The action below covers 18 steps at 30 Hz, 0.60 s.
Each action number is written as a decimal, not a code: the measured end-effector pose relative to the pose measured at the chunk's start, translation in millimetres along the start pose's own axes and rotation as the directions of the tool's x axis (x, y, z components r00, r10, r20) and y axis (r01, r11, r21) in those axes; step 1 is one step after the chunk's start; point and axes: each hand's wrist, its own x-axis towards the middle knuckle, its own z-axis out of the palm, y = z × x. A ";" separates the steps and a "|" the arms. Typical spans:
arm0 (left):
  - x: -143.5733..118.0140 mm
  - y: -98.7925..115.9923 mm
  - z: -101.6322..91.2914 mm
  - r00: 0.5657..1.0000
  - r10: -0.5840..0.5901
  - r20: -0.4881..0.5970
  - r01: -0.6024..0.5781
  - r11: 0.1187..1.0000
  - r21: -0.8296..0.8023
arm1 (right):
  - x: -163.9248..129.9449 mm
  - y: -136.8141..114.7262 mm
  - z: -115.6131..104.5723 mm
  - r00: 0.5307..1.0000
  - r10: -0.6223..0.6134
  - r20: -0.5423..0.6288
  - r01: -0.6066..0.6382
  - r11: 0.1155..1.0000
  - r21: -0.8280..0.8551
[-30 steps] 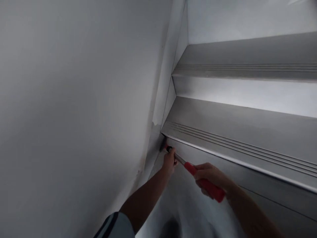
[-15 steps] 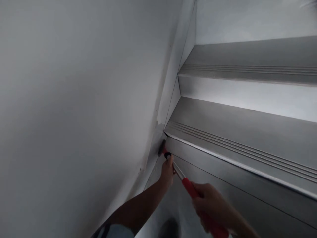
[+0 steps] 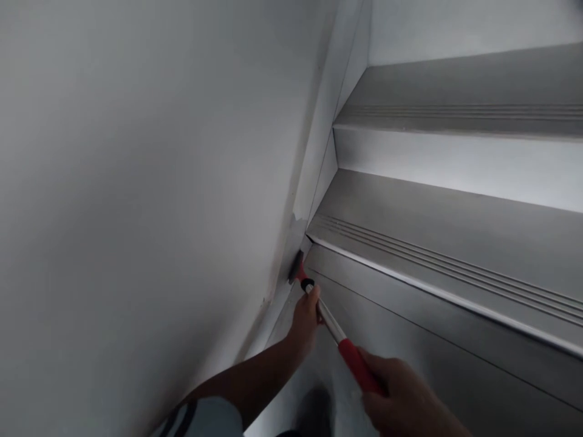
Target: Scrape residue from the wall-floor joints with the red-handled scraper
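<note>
A long-handled scraper (image 3: 328, 320) with a red grip, a bare metal shaft and a red neck slants up between my hands. Its narrow dark head rests against the grey skirting (image 3: 288, 249) at the foot of the wall, just below the left end of a step's edge. My left hand (image 3: 306, 317) is closed around the shaft close to the black collar, beside the head. Further down, my right hand (image 3: 398, 391) wraps the red grip, whose lower end is hidden by the hand.
A pale wall (image 3: 159, 200) rises along the left. On the right, grey steps (image 3: 437, 249) with grooved front edges climb away. A ragged edge marks the skirting above the tool head. A dark shoe (image 3: 316, 413) shows at the bottom on the floor.
The scraper head has shifted slightly left and down along the skirting. My right hand has moved a little down and right, showing more shaft. The view has tilted slightly.
</note>
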 end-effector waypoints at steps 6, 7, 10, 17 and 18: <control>-3.9 -3.0 -5.6 1.000 -0.022 -0.014 0.022 1.000 -0.014 | 2.9 -6.7 11.3 0.999 0.032 0.000 -0.032 0.993 -0.110; -4.1 -5.0 -8.0 1.000 -0.017 -0.008 0.017 1.000 -0.014 | 2.8 -7.3 14.3 0.999 0.036 -0.011 -0.037 0.990 -0.133; -5.3 -11.1 -14.2 1.000 0.017 -0.007 -0.016 1.000 0.021 | 2.0 -3.7 21.6 0.999 0.048 0.007 -0.047 0.989 -0.139; -1.6 -28.6 -24.4 0.999 0.050 0.002 -0.050 0.994 0.097 | 11.4 35.4 48.8 0.999 0.034 0.010 -0.030 0.963 -0.269; -0.2 -31.3 -26.0 0.999 0.054 0.005 -0.055 0.994 0.099 | 13.3 40.8 53.2 0.999 0.039 0.003 -0.036 0.961 -0.273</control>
